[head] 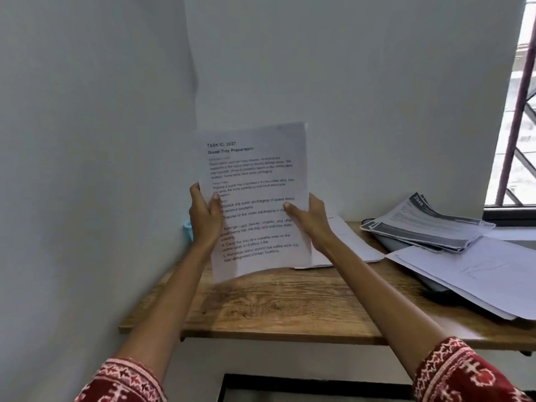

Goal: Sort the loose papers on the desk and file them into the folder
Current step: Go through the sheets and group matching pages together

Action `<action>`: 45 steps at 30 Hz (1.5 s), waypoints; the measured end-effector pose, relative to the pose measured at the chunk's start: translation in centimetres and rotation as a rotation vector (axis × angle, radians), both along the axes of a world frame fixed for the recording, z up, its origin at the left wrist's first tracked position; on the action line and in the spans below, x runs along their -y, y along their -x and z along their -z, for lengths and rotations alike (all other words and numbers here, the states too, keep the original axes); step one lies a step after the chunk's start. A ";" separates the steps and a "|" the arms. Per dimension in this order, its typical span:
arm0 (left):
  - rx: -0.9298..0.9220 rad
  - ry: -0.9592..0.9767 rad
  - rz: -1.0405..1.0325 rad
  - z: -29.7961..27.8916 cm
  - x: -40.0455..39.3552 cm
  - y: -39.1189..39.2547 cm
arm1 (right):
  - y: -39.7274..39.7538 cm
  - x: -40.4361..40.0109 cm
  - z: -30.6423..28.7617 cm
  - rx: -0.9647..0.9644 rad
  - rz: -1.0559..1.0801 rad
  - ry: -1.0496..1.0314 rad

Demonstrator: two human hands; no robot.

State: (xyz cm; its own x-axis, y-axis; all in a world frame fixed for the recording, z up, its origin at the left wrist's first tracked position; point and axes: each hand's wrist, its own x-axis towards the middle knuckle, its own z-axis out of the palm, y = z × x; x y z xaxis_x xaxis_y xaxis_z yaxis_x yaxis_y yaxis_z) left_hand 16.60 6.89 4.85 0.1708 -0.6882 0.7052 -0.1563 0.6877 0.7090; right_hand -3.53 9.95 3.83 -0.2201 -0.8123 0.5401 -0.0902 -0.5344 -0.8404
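The sheet (pixel 255 198) stands nearly upright above the desk (pixel 290 303), long axis vertical with the top leaning slightly left, its printed face toward the person; the left hand (pixel 204 219) pinches its left edge and the right hand (pixel 310 221) its right edge, thumbs on the front. It is white with black text headed "Guest Tray Preparation" and its bottom edge curls. The wooden desk sits in a white-walled corner, with a stack (pixel 429 224) and loose papers (pixel 478 274) at right beside a window (pixel 519 111).

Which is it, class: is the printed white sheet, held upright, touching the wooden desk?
Cannot tell. In the head view the printed white sheet has its lower edge overlapping the wooden desk, showing neither contact nor gap.
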 end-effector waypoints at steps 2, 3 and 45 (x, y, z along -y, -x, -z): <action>0.001 -0.005 -0.026 0.3 -0.4 -0.2 | -0.4 -0.3 0.7 -0.048 0.040 0.006; 0.021 -0.026 -0.047 1.2 -0.5 -0.2 | -0.7 -0.4 1.7 -0.056 0.065 -0.012; 0.812 -0.593 -0.232 4.5 1.3 3.3 | -3.2 1.7 5.4 -0.877 0.587 -0.505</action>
State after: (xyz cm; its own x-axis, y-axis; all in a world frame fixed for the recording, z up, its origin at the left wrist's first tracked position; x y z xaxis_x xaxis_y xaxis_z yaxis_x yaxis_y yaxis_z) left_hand 13.30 5.62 0.34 -0.0327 -0.9737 0.2253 -0.8239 0.1539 0.5454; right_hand -0.29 8.20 -1.55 -0.3448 -0.8757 0.3379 -0.8668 0.1589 -0.4726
